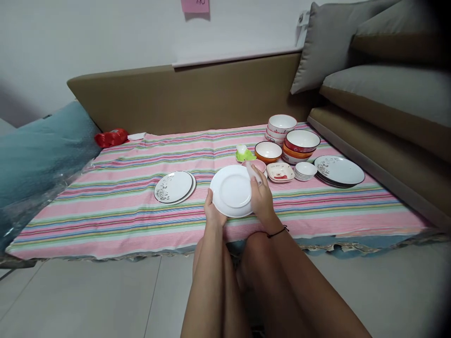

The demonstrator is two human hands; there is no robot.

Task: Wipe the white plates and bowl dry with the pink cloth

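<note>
A round white plate [230,190] is held up and tilted in front of me, above the striped cloth. My left hand [214,212] grips its lower left rim, with the thumb on the near face. At the right edge, my right hand [261,195] presses a thin white tissue [254,172] against the plate; its fingertips are partly covered. To the left lie two stacked plates, the top one a dark-rimmed plate with a floral print [173,188]. Just behind the held plate are a pink bowl [259,165] and a green leaf-shaped dish [244,154].
The striped cloth [116,202] covers a sofa seat. At right stand an orange bowl [268,151], stacked bowls [301,143], a square dish [281,172], small white dishes [305,170] and floral plates [340,170]. Cushions [384,94] rise beyond; a red package [111,138] lies far left.
</note>
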